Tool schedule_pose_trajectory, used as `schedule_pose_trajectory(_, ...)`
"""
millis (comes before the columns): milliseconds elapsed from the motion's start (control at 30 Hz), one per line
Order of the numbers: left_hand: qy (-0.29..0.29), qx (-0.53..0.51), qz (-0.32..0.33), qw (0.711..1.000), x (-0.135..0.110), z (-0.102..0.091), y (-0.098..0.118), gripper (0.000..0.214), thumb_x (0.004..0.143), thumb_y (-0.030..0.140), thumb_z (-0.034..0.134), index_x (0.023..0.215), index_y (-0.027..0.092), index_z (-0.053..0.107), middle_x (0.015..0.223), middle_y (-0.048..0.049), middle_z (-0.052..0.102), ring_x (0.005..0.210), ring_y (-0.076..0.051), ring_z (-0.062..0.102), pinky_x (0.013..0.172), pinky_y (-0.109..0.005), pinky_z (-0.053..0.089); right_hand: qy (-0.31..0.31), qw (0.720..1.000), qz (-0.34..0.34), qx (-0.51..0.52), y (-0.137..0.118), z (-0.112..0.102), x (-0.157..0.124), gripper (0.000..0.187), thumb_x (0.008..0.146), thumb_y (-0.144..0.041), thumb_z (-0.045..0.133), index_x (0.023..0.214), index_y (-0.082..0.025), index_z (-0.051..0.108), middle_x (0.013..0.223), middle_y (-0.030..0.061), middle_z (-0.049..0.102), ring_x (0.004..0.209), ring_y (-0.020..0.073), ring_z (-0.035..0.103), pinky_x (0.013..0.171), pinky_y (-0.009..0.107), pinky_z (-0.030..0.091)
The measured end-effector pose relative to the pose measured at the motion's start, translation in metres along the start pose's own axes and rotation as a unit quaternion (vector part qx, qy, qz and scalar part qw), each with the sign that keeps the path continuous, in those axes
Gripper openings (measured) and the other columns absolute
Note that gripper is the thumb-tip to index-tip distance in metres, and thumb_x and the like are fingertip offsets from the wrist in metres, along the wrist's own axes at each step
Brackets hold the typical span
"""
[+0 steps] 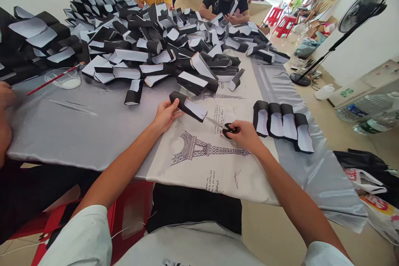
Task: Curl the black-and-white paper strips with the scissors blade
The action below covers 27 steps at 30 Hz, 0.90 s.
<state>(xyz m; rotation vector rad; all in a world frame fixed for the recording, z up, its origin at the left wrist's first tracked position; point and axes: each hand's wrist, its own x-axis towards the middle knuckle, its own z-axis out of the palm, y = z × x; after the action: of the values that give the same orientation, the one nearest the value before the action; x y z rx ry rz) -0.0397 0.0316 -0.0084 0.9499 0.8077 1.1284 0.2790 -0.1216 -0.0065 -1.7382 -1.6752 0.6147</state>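
Observation:
In my left hand [168,115] is a black-and-white folded piece [188,107], black outside with a white inner face, held by its rounded left end. My right hand [246,133] grips a pair of scissors [229,130] with black handles. The scissor blades point left and reach the right end of the piece; whether they are cutting it I cannot tell. Both hands are above a cream cloth [193,174] printed with Eiffel Towers. To the right of my right hand, several similar finished-looking pieces [276,120] stand side by side in a row.
A big heap of similar pieces [149,45] covers the far side of the grey-covered table [77,133]. A clear dish [70,80] with a red brush [51,80] lies at left, near another person's arm. Co-workers sit opposite. A fan [361,12] stands at right.

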Motion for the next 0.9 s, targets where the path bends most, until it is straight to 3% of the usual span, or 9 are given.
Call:
schedule_pose_trajectory(100, -0.002, -0.004, 0.003, 1.000, 0.0002, -0.0006, -0.0007, 0.036, 0.091, 0.041, 0.096, 0.110, 0.012, 0.084, 0.125, -0.0159, 0.084, 0.105, -0.024, 0.083, 0.099, -0.040, 0.072, 0.008, 1.000, 0.017, 0.009, -0.0010, -0.0004, -0.0003, 0.030, 0.083, -0.049, 0.077, 0.073, -0.024, 0.064, 0.069, 0.0002, 0.060, 0.067, 0.0184, 0.050, 0.065, 0.036, 0.036)
schedule_pose_trajectory(267, 0.000, 0.002, -0.002, 1.000, 0.0000, 0.0003, 0.0004, 0.036, 0.093, 0.041, 0.095, 0.111, 0.012, 0.084, 0.123, -0.0156, 0.084, 0.105, -0.024, 0.082, 0.095, -0.038, 0.072, 0.016, 0.999, 0.019, 0.020, -0.0073, 0.0021, -0.0023, 0.043, 0.070, -0.054, 0.092, 0.081, -0.024, 0.062, 0.093, 0.0054, 0.071, 0.069, 0.0172, 0.051, 0.065, 0.035, 0.040)
schedule_pose_trajectory(433, 0.007, 0.007, -0.007, 1.000, -0.0011, 0.0014, 0.0020, 0.036, 0.093, 0.042, 0.094, 0.111, 0.012, 0.083, 0.118, -0.0151, 0.085, 0.104, -0.024, 0.082, 0.095, -0.039, 0.072, 0.023, 1.000, 0.012, 0.001, -0.0040, 0.0004, -0.0001, 0.038, 0.081, -0.050, 0.080, 0.067, -0.024, 0.056, 0.067, -0.0011, 0.054, 0.066, 0.0169, 0.043, 0.065, 0.035, 0.032)
schedule_pose_trajectory(567, 0.004, 0.014, -0.008, 1.000, -0.0008, 0.0005, 0.0016, 0.039, 0.092, 0.044, 0.095, 0.112, 0.012, 0.083, 0.120, -0.0156, 0.084, 0.103, -0.025, 0.082, 0.091, -0.038, 0.072, 0.046, 0.999, 0.025, 0.006, 0.0005, -0.0016, 0.0013, 0.034, 0.082, -0.049, 0.077, 0.067, -0.024, 0.059, 0.064, -0.0021, 0.049, 0.065, 0.0166, 0.040, 0.064, 0.035, 0.030)
schedule_pose_trajectory(667, 0.004, 0.006, -0.010, 1.000, -0.0006, 0.0006, 0.0021, 0.045, 0.090, 0.047, 0.096, 0.116, 0.013, 0.081, 0.126, -0.0159, 0.083, 0.103, -0.025, 0.082, 0.092, -0.041, 0.073, 0.040, 0.998, 0.053, 0.019, 0.0001, -0.0003, 0.0005, 0.034, 0.077, -0.052, 0.082, 0.073, -0.024, 0.063, 0.069, -0.0003, 0.058, 0.066, 0.0176, 0.046, 0.064, 0.035, 0.034)
schedule_pose_trajectory(800, 0.001, -0.005, -0.012, 1.000, -0.0022, 0.0028, 0.0048, 0.052, 0.087, 0.048, 0.098, 0.120, 0.014, 0.078, 0.131, -0.0168, 0.081, 0.107, -0.027, 0.081, 0.094, -0.044, 0.072, 0.029, 0.998, 0.046, 0.032, -0.0033, 0.0029, -0.0009, 0.042, 0.067, -0.052, 0.091, 0.084, -0.024, 0.063, 0.092, 0.0053, 0.074, 0.070, 0.0178, 0.052, 0.066, 0.035, 0.040)
schedule_pose_trajectory(900, 0.005, -0.002, -0.017, 1.000, -0.0036, 0.0044, 0.0067, 0.052, 0.085, 0.049, 0.099, 0.119, 0.015, 0.077, 0.128, -0.0166, 0.082, 0.107, -0.028, 0.081, 0.091, -0.044, 0.072, 0.014, 1.000, 0.018, 0.020, -0.0043, 0.0034, -0.0008, 0.032, 0.074, -0.049, 0.083, 0.077, -0.024, 0.063, 0.081, 0.0032, 0.069, 0.069, 0.0182, 0.050, 0.067, 0.036, 0.039)
